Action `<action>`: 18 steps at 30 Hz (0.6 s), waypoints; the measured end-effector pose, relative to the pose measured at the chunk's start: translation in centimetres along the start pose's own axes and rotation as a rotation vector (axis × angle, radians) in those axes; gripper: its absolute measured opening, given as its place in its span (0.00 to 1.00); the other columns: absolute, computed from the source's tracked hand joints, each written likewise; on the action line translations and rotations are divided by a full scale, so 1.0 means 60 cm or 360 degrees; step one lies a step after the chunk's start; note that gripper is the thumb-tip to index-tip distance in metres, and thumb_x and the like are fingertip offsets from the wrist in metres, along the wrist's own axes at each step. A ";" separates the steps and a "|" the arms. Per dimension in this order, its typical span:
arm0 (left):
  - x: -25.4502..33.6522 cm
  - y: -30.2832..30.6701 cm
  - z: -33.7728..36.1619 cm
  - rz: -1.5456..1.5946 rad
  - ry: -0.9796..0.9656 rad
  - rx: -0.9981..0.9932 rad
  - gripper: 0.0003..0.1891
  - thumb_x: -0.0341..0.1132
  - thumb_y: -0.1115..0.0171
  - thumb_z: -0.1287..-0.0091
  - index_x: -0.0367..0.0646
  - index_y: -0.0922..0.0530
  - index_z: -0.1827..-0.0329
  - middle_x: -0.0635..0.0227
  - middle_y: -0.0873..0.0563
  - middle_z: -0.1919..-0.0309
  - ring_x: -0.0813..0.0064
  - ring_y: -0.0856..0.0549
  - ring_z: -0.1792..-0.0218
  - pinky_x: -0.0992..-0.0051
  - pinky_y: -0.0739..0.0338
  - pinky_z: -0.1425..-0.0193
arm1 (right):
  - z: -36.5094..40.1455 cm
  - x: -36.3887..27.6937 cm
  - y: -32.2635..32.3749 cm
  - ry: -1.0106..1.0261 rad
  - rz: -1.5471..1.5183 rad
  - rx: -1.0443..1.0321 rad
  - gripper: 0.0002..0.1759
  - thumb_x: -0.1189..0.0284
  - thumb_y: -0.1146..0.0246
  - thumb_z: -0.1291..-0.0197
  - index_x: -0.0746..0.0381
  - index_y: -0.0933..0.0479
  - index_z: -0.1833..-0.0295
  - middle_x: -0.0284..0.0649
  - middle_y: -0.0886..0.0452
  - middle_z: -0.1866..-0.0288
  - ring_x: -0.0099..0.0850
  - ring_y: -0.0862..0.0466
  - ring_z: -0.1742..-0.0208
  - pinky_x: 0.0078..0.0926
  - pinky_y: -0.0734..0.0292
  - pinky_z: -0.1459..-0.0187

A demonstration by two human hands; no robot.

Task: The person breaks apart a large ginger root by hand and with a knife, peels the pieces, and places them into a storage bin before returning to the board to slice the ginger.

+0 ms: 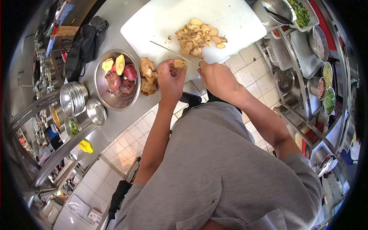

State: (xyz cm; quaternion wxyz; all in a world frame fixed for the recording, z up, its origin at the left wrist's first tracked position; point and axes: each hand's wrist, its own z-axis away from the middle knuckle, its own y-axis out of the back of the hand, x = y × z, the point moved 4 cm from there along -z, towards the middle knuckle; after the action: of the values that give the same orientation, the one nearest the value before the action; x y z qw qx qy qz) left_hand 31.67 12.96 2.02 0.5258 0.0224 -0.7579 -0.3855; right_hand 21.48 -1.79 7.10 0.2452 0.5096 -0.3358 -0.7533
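My left hand (171, 79) is closed around a small peeled piece of ginger (179, 63), its pale yellow flesh showing at the fingertips. In my right hand (219, 78) is a knife, gripped at its handle, which my fingers hide. The thin knife blade (174, 51) points up and left, passing just beyond the ginger piece over the near edge of the white cutting board (153, 23). A pile of ginger peelings and scraps (197, 36) lies on the board. Unpeeled ginger roots (148, 74) sit beside my left hand.
A perforated metal colander (100, 94) holds red onions (130, 72) and peeled ginger pieces (120, 65). Stacked metal bowls (73, 99) stand left on the steel counter (115, 124). On the right, a rack carries bowls of chopped ingredients (329, 101). A metal pot (264, 15) stands at the board's right corner.
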 end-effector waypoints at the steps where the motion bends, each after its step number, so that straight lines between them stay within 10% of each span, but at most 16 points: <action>1: 0.000 0.000 0.001 0.0002 -0.0004 0.0002 0.22 0.28 0.22 0.40 0.33 0.24 0.48 0.63 0.19 0.62 0.76 0.19 0.68 0.75 0.21 0.64 | 0.005 -0.002 -0.003 0.0012 0.0025 0.0003 0.05 0.78 0.41 0.40 0.70 0.24 0.61 0.59 0.16 0.72 0.57 0.13 0.70 0.52 0.17 0.68; 18: -0.005 0.002 -0.005 0.0149 0.0053 -0.0048 0.21 0.27 0.21 0.40 0.34 0.24 0.50 0.65 0.18 0.65 0.79 0.20 0.69 0.77 0.21 0.64 | 0.014 -0.009 0.007 -0.0053 0.0060 -0.0098 0.07 0.79 0.42 0.41 0.71 0.24 0.59 0.61 0.17 0.73 0.58 0.12 0.67 0.53 0.16 0.63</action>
State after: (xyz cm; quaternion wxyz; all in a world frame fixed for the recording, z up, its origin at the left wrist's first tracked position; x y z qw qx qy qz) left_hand 32.09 13.02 1.91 0.5560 -0.0147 -0.7434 -0.3714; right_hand 20.90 -1.48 7.98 0.2692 0.4828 -0.3262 -0.7669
